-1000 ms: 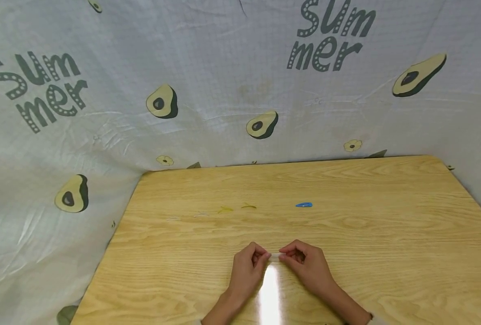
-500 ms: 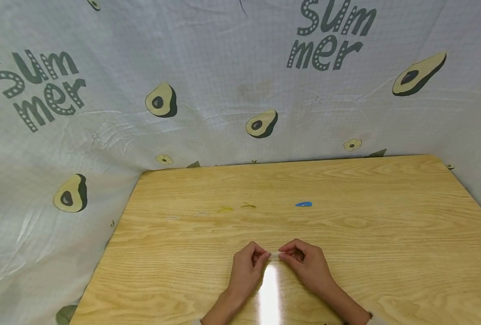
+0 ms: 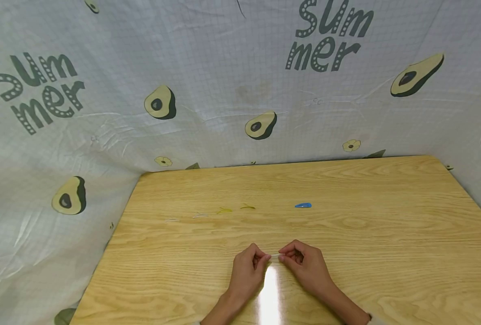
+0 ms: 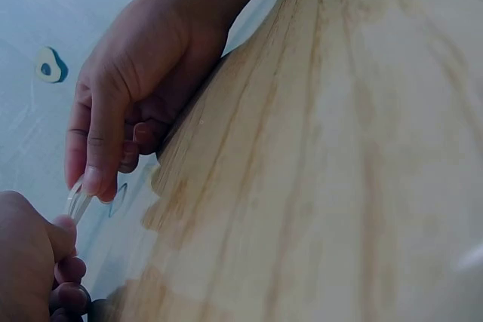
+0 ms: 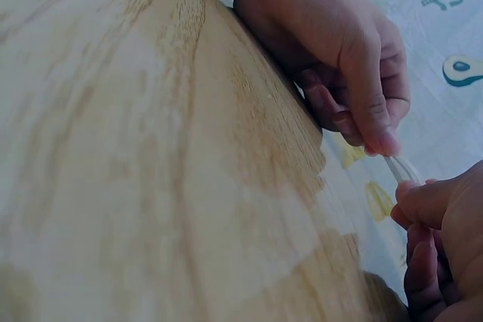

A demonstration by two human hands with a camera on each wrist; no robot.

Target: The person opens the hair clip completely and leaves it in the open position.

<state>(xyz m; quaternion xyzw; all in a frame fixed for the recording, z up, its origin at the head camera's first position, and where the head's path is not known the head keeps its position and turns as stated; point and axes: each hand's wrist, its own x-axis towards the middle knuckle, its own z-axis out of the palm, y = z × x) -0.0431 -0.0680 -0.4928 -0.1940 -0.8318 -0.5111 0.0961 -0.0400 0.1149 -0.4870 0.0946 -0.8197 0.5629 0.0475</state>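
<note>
Both hands are raised above the near part of the wooden table, fingertips facing each other. The left hand (image 3: pixel 245 270) pinches one end of a short whitish, see-through looped band (image 3: pixel 275 256) between thumb and forefinger. The right hand (image 3: pixel 310 271) pinches its other end the same way. Two strands of the band (image 4: pixel 78 201) run side by side across the small gap in the left wrist view; the right wrist view shows the band (image 5: pixel 403 170) drawn fairly straight. Its ends are hidden under the fingertips.
Beyond the hands, a blue snap hair clip (image 3: pixel 303 205) lies on the table (image 3: pixel 386 225). To its left is a row of thin pieces: olive (image 3: pixel 247 206), yellow (image 3: pixel 224 211) and whitish (image 3: pixel 200 215), plus another pale one (image 3: pixel 172 220). A printed cloth (image 3: pixel 208 90) hangs behind.
The hands keep their pinch on the band and barely move. The head view shifts very slightly; the pieces on the table stay put.
</note>
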